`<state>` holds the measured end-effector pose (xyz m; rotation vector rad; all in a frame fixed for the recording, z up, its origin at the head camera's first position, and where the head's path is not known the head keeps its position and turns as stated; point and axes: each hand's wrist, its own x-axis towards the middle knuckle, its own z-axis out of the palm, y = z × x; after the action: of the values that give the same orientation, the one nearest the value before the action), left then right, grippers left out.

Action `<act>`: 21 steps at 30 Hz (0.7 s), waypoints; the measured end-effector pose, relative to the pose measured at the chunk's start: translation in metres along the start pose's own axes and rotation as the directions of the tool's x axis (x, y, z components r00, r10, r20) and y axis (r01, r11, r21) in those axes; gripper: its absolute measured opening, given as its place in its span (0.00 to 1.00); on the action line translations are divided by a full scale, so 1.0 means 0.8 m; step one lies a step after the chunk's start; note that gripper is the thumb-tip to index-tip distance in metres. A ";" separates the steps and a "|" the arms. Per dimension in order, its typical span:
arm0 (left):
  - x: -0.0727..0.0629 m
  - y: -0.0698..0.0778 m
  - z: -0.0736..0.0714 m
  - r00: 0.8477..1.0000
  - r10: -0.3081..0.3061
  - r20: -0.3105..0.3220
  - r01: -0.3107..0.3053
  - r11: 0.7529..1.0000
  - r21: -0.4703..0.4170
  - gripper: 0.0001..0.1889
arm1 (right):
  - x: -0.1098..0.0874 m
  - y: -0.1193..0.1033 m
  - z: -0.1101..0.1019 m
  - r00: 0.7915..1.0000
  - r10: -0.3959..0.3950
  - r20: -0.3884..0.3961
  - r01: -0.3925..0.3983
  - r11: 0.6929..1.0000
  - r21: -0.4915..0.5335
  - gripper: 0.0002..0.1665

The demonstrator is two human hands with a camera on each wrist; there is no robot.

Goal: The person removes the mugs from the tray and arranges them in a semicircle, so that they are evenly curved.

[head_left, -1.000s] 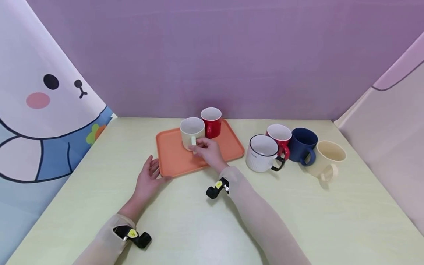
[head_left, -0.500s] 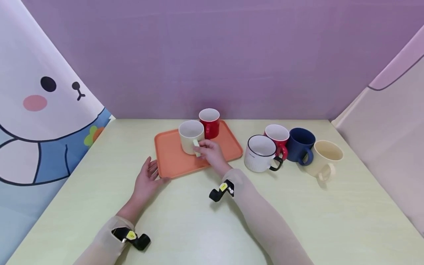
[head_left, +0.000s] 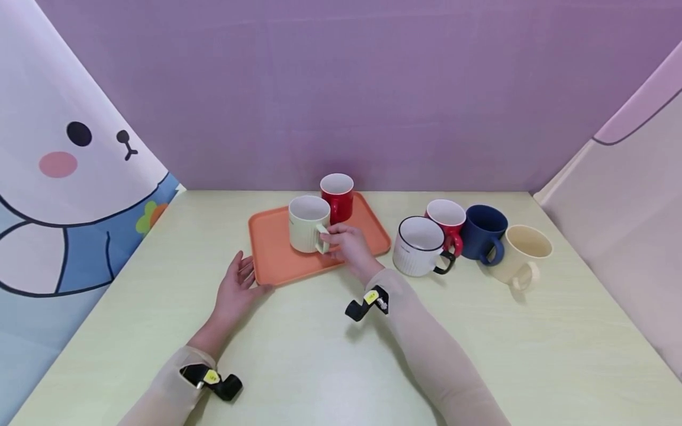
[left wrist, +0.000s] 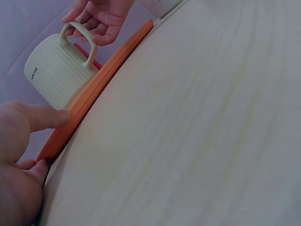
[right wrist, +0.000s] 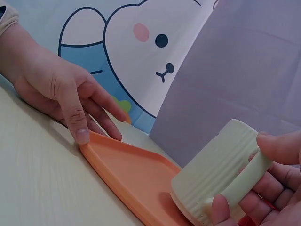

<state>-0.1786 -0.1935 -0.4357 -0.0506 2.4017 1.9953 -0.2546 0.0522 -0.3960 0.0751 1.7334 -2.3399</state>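
Note:
In the head view my right hand (head_left: 348,245) pinches the handle of a pale green ribbed mug (head_left: 306,228). The mug stands upright over the orange tray (head_left: 269,260), its handle pointing to the front right. Small lettering shows on its side in the left wrist view, where the tray wall hides its base. My left hand (head_left: 237,290) holds the tray's front left corner, with the thumb on the front edge and the other fingers along the left side. Behind the green mug, a red mug (head_left: 343,207) with a white inside sits on the tray.
Right of the tray several mugs stand close together: a white one with a black rim (head_left: 418,254), a red one (head_left: 447,214), a dark blue one (head_left: 482,234) and a cream one (head_left: 519,254). A purple cloth wall (head_left: 341,94) rises behind the table.
The green mug has come slightly nearer the front, and its handle has turned to the right. My right hand moved right with the handle. The left hand stayed at the tray corner.

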 end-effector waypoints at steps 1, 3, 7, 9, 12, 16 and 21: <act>0.000 0.000 0.000 1.000 -0.001 -0.001 0.001 1.000 -0.001 0.56 | -0.001 0.000 0.000 1.000 0.004 0.002 -0.004 1.000 0.006 0.08; 0.000 0.001 0.000 1.000 0.000 0.000 0.000 1.000 -0.001 0.56 | -0.002 -0.001 0.000 1.000 0.007 0.002 -0.007 1.000 0.009 0.10; 0.001 0.001 0.000 1.000 0.005 -0.002 -0.005 1.000 0.003 0.55 | -0.007 -0.004 -0.002 1.000 0.000 0.007 0.000 1.000 0.007 0.10; 0.002 0.001 0.000 1.000 0.003 -0.003 -0.003 1.000 0.007 0.55 | -0.010 -0.006 -0.003 1.000 -0.007 0.007 0.007 1.000 0.016 0.11; 0.001 0.001 -0.001 1.000 -0.001 -0.001 0.001 1.000 0.011 0.55 | -0.015 -0.009 -0.004 1.000 -0.024 0.010 0.024 0.999 0.028 0.12; 0.000 0.001 -0.002 1.000 0.002 0.003 -0.002 1.000 0.009 0.55 | -0.023 -0.016 -0.007 0.998 -0.051 0.031 0.050 0.998 0.034 0.14; 0.000 0.000 -0.001 1.000 0.004 0.000 -0.004 1.000 -0.004 0.55 | -0.032 -0.028 -0.013 0.995 -0.083 0.054 0.080 0.996 0.048 0.17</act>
<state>-0.1789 -0.1945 -0.4354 -0.0465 2.3995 2.0022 -0.2352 0.0721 -0.3737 -0.0542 1.6878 -2.4149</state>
